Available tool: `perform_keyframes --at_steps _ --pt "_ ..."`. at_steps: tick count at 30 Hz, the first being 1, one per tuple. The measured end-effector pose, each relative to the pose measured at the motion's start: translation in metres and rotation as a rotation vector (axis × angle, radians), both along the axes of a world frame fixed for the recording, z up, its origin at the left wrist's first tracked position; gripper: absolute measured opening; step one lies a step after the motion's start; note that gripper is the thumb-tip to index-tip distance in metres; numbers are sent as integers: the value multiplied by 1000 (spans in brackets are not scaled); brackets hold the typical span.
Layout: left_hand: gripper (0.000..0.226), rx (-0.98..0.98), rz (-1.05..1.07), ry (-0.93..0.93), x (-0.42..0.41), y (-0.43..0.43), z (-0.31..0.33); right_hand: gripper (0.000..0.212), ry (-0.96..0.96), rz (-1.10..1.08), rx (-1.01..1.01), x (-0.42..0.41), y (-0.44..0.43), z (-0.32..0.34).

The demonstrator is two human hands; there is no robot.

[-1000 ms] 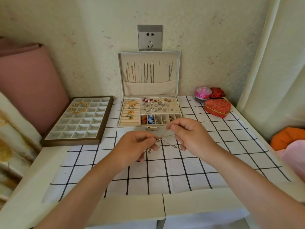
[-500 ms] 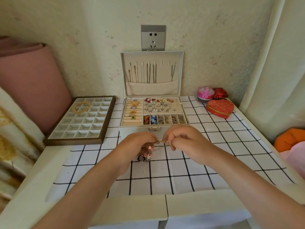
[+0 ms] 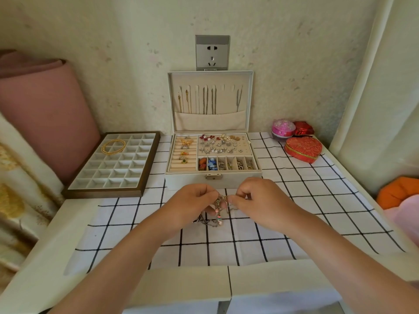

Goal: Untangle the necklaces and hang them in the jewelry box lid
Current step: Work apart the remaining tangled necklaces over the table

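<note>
Behind left hand [image 3: 192,205], necklaces [image 3: 220,201] (partly hidden)

Matt cream fabric lines the jewelry box lid [image 3: 209,123], thin metal chains [image 3: 206,103] glint there, and a checked cloth [image 3: 294,200] covers the smooth white surface [image 3: 68,234].
</note>
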State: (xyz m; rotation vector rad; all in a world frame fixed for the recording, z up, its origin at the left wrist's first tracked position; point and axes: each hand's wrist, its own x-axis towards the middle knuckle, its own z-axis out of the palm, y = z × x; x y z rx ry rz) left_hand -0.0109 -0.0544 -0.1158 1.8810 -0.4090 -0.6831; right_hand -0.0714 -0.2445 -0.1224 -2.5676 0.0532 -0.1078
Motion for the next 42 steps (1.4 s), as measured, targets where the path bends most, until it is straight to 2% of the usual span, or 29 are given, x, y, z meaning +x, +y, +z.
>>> perform_keyframes --at_steps 3,7,10,12,14,15,18,21,26,32,36,38,42 --pt "20 -9 46 -40 -2 -3 -1 37 20 -46 -42 0 -2 1" --pt "19 59 76 -182 0 -3 -7 33 39 -121 -162 0 -8 1" --pt "24 236 1 -382 3 4 -10 10 65 -131 -207 -3 -13 0" --pt "24 348 -32 -470 4 9 -11 16 47 -77 -212 -5 -13 -1" --pt "13 461 -53 -518 4 13 -9 23 14 -2 -177 -7 -8 -2" --pt "8 513 -70 -530 3 14 -8 26 9 42 -163 -8 -3 -3" --pt "17 612 -140 -548 -2 18 -6 40 20 166 -180 -7 9 -12" --pt "7 668 -187 -547 -8 22 1 45 28 233 -220 -5 20 -16" --pt "10 754 -234 -479 -16 37 10 33 62 177 -286 -3 35 -11" --pt "18 888 -267 -406 -21 66 18 38 186 94 -251 -7 51 -3" --pt "27 983 -201 -521 -23 79 19 44 176 92 -267 -12 65 -1" --pt "32 953 -133 -623 -23 80 18 52 173 108 -264 -13 72 -1" --pt "24 719 -69 -647 -28 67 11 41 142 97 -255 -15 89 -1"
